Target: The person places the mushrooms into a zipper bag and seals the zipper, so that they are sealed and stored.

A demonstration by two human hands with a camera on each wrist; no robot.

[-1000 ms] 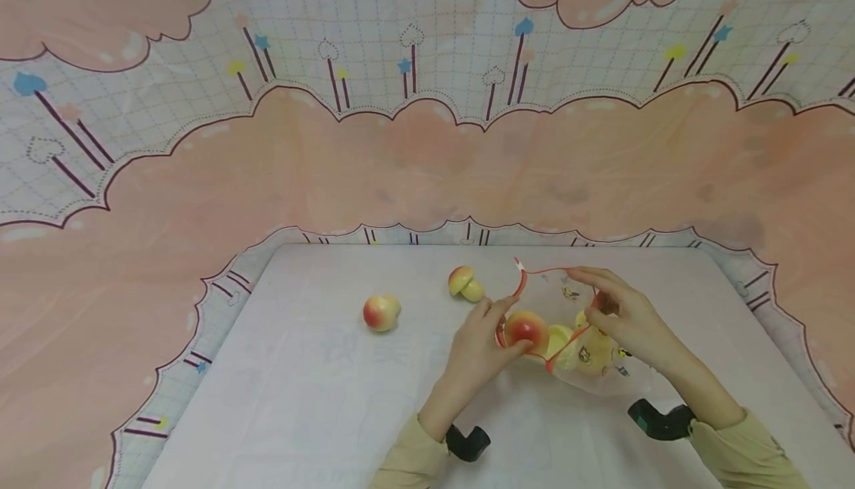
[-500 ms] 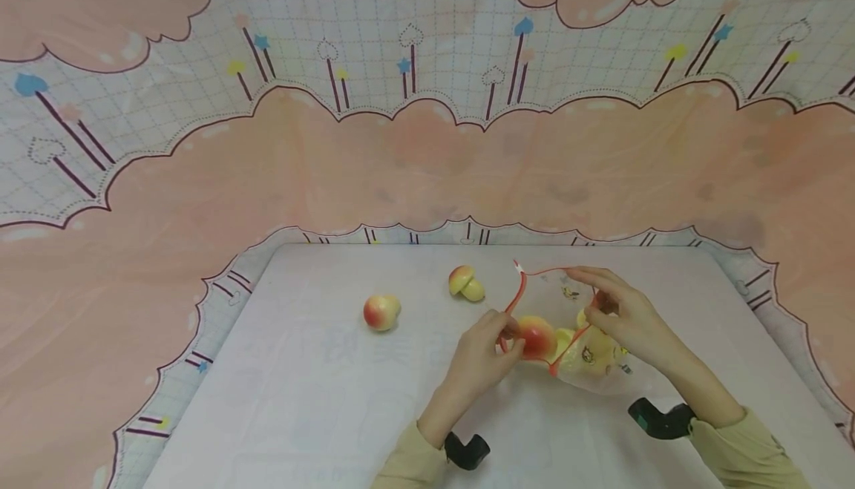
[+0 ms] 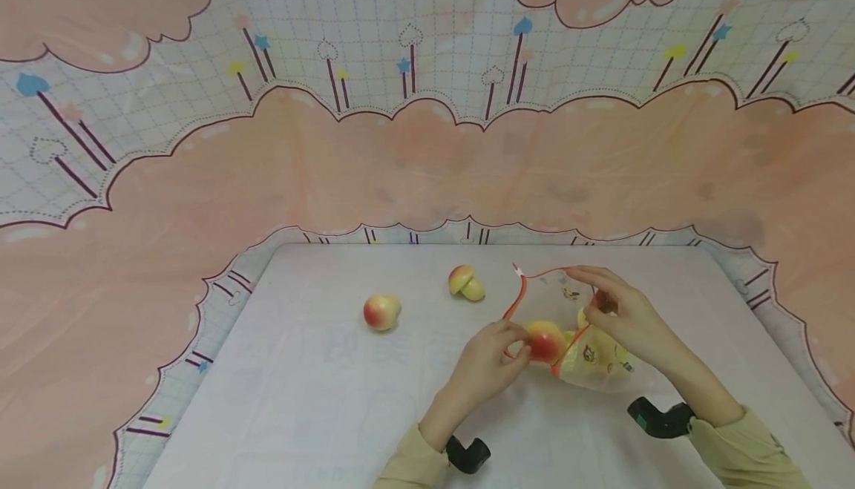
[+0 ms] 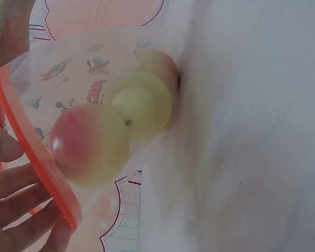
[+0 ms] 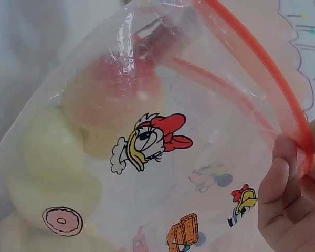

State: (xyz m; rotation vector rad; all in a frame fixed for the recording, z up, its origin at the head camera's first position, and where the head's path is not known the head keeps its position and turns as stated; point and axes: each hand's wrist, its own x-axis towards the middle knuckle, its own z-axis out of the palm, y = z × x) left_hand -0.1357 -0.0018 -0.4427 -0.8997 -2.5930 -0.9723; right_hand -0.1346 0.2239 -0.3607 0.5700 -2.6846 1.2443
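Observation:
A clear zip bag [image 3: 601, 374] with an orange-red closure strip [image 4: 34, 147] and cartoon prints is spread at the table's right half. My right hand [image 3: 617, 314] pinches its rim between thumb and fingers. My left hand [image 3: 487, 363] is at the bag's mouth, fingertips right at a round red-and-yellow fruit [image 3: 546, 341]. In the left wrist view its fingers lie behind the strip, and the fruit shows through the plastic. Deeper inside are several yellowish pieces [image 5: 52, 173], partly hidden by the prints and the right hand.
On the white table [image 3: 300, 400] sits a red-and-yellow fruit [image 3: 381, 312] at left. A mushroom-shaped piece [image 3: 465, 283] lies behind the left hand. Black wrist mounts [image 3: 661, 418] stick out at both sleeves. A patterned cloth [image 3: 434, 170] rises behind the table.
The round red-and-yellow fruit has shifted right, further into the bag, and my left hand has followed with its fingers drawn closer together. My right hand has stayed at the rim.

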